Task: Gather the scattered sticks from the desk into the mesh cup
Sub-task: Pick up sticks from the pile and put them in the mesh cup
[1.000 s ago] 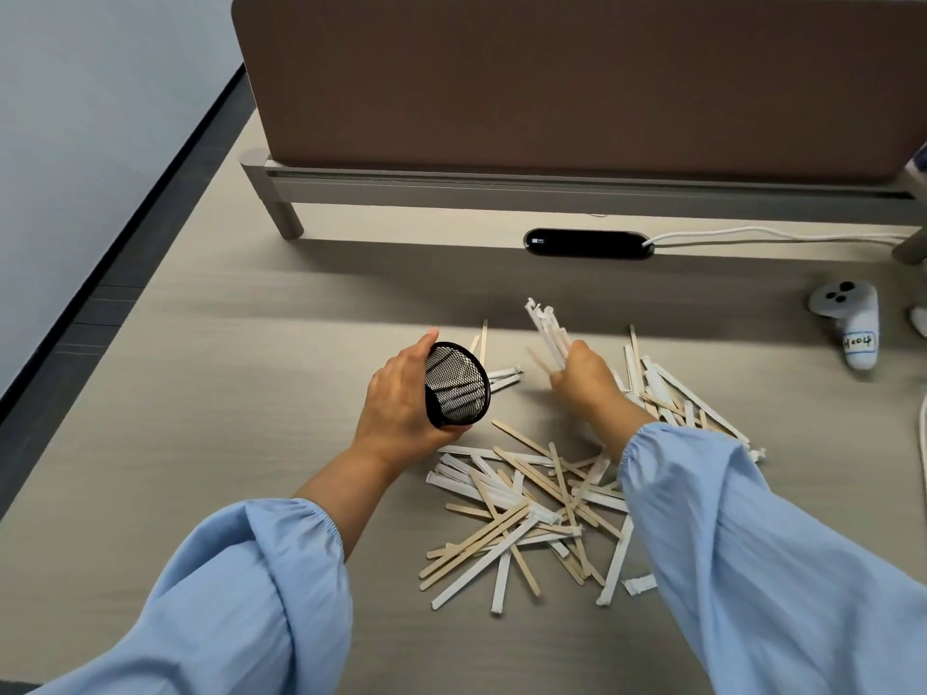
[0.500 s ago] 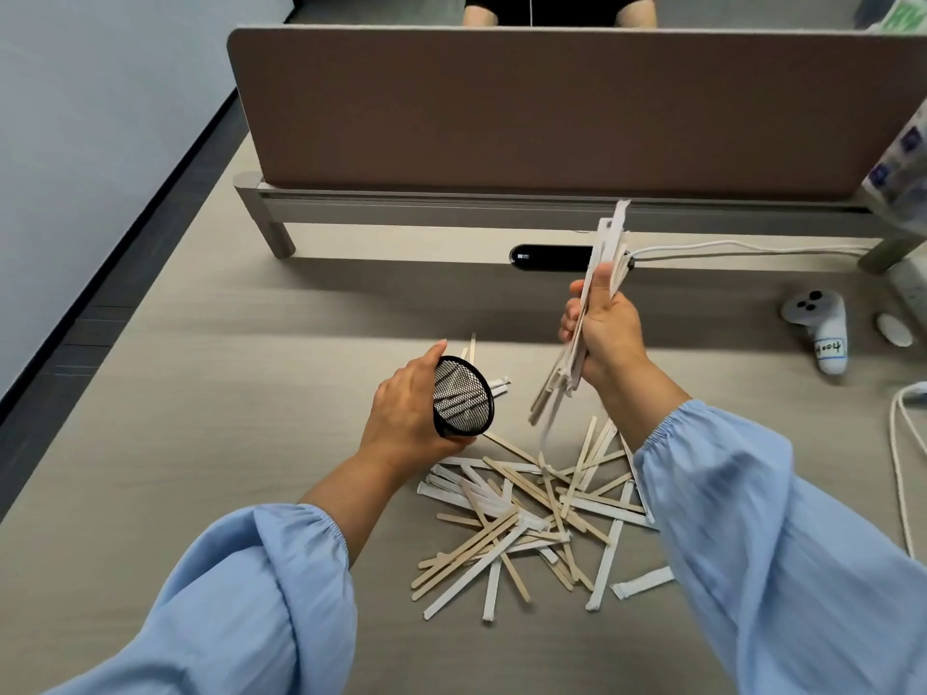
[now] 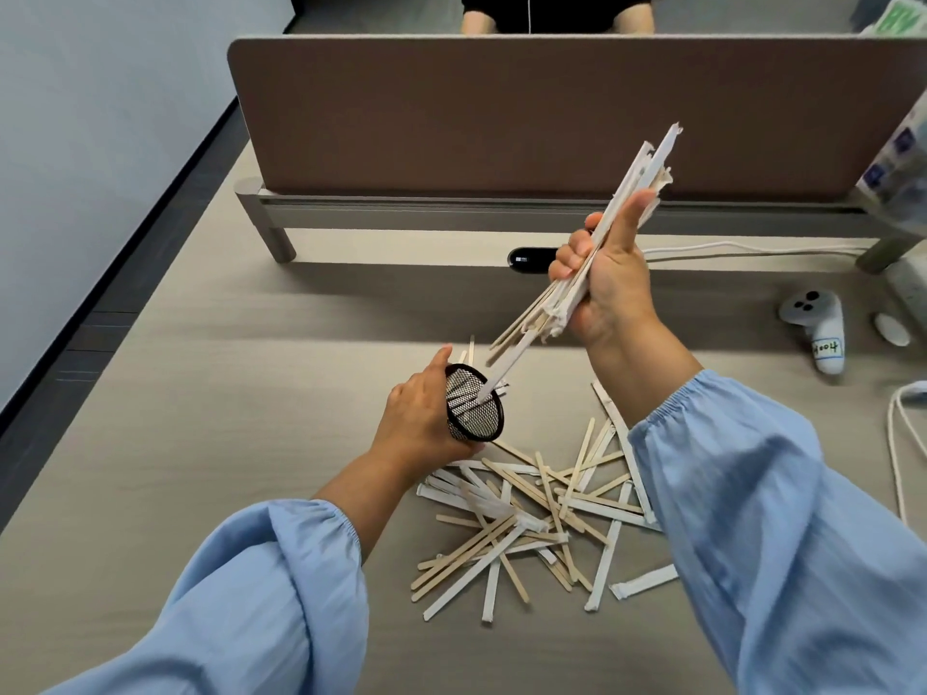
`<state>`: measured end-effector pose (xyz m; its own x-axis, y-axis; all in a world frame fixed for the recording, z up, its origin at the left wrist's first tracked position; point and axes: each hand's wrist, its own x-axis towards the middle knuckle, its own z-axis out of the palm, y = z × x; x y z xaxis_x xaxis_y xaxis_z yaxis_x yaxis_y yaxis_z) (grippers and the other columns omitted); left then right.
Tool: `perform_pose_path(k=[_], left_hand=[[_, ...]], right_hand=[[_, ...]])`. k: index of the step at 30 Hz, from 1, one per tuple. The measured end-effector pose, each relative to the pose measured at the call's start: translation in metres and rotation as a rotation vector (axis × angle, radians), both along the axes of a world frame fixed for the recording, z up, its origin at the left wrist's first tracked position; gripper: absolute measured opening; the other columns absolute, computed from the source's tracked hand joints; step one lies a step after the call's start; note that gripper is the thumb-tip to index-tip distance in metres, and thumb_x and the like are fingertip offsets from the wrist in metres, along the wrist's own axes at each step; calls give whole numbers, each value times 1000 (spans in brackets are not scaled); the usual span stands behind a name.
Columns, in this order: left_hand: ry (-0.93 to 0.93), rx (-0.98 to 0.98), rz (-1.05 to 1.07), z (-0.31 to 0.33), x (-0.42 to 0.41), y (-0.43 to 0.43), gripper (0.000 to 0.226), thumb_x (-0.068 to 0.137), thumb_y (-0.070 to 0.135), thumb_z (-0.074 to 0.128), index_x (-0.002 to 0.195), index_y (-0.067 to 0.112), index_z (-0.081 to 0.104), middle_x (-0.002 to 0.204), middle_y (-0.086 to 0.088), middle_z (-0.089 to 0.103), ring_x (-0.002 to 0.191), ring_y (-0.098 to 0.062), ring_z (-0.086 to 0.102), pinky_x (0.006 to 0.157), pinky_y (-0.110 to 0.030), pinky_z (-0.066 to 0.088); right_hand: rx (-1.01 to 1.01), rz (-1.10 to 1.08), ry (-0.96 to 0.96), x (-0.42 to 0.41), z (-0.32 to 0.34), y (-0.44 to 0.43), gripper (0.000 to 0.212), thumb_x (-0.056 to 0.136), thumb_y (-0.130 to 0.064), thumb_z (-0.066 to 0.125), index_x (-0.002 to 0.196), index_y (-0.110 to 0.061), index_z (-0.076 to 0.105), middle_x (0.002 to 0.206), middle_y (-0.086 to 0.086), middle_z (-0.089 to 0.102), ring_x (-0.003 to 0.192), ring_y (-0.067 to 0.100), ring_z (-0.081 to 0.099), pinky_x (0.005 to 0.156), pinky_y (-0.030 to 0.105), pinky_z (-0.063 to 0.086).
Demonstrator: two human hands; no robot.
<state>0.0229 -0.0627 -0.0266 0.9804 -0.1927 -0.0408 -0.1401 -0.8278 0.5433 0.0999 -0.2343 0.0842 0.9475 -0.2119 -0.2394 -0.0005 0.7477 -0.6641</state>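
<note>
My left hand (image 3: 419, 418) grips a black mesh cup (image 3: 474, 411), tilted so its mouth faces right and toward me; a few sticks lie inside. My right hand (image 3: 604, 280) is raised above the desk, closed around a bundle of sticks (image 3: 577, 283), some bare wood and some in white paper wrappers. The bundle slants down to the left, and its longest white tip reaches the cup's mouth. A scattered pile of sticks (image 3: 542, 514) lies on the desk below and right of the cup, partly hidden by my right sleeve.
A brown partition (image 3: 501, 117) runs across the back of the desk, with a person seated behind it. A black device (image 3: 529, 259) and white cable (image 3: 752, 249) lie under it. At the right are a white controller (image 3: 817, 328) and a cable loop (image 3: 898, 443).
My right hand lifted a bundle of sticks off the pile, raised it, and has now angled its lower end down into the cup's mouth. My left hand kept holding the cup.
</note>
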Motion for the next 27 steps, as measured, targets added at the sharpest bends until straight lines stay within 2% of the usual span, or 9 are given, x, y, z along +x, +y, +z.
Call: perform_pose_path(k=[5, 8, 11, 13, 16, 18, 21, 24, 27], left_hand=[[10, -291, 64, 8, -2, -12, 120, 48, 37, 87, 142, 23, 14, 131, -1, 51, 121, -22, 47, 104, -45, 37], [0, -352, 82, 12, 1, -15, 119, 47, 36, 88, 141, 22, 16, 133, 0, 49, 123, -20, 46, 104, -46, 38], [-9, -361, 87, 14, 2, -15, 118, 48, 35, 88, 141, 21, 17, 134, -2, 48, 124, -20, 45, 105, -44, 37], [-21, -369, 96, 16, 1, -15, 117, 49, 35, 88, 141, 20, 18, 134, -5, 48, 123, -20, 45, 105, -42, 38], [-50, -389, 138, 16, 2, -14, 115, 51, 35, 87, 141, 18, 19, 137, -7, 45, 124, -20, 44, 104, -39, 39], [-53, -409, 153, 16, 3, -13, 114, 51, 34, 87, 141, 18, 18, 138, -7, 44, 125, -19, 43, 104, -37, 39], [-32, -436, 158, 13, 1, -8, 112, 52, 32, 87, 140, 20, 19, 135, -4, 46, 121, -17, 46, 101, -33, 41], [-37, -459, 209, 10, -1, -1, 109, 52, 27, 88, 139, 20, 21, 134, -3, 47, 120, -16, 48, 99, -28, 40], [-59, -371, 168, 9, -3, 6, 107, 54, 30, 87, 139, 18, 23, 134, -3, 48, 121, -18, 47, 99, -30, 40]], right_hand=[[-107, 6, 34, -6, -28, 18, 46, 95, -50, 34, 68, -14, 40, 35, -8, 36, 30, 5, 31, 33, 15, 28], [-171, -21, 41, -11, -47, 23, 43, 80, -54, 51, 70, -14, 42, 35, -9, 38, 30, 5, 33, 35, 17, 30], [-303, -9, 30, -14, -57, 22, 27, 83, -22, 70, 69, -16, 47, 40, -9, 45, 34, 5, 38, 39, 19, 35], [-444, 10, 19, -16, -63, 24, 26, 81, -2, 69, 66, -16, 52, 47, -7, 50, 39, 5, 45, 45, 19, 42], [-654, 75, -34, -24, -71, 30, 27, 82, 0, 66, 66, -18, 55, 64, -2, 55, 56, 5, 53, 62, 19, 48], [-732, 140, -73, -30, -72, 34, 24, 83, -1, 66, 69, -18, 58, 73, -4, 59, 61, -3, 58, 65, 13, 49], [-757, 270, -131, -38, -72, 39, 11, 83, 2, 65, 87, -8, 63, 86, -5, 63, 69, -9, 62, 68, 8, 50], [-742, 401, -154, -43, -68, 38, 33, 81, -7, 69, 111, -14, 58, 99, 4, 64, 89, 9, 64, 85, 26, 53], [-631, 367, -64, -42, -65, 38, 51, 89, -28, 56, 136, -20, 38, 118, 10, 59, 105, 21, 61, 98, 35, 47]])
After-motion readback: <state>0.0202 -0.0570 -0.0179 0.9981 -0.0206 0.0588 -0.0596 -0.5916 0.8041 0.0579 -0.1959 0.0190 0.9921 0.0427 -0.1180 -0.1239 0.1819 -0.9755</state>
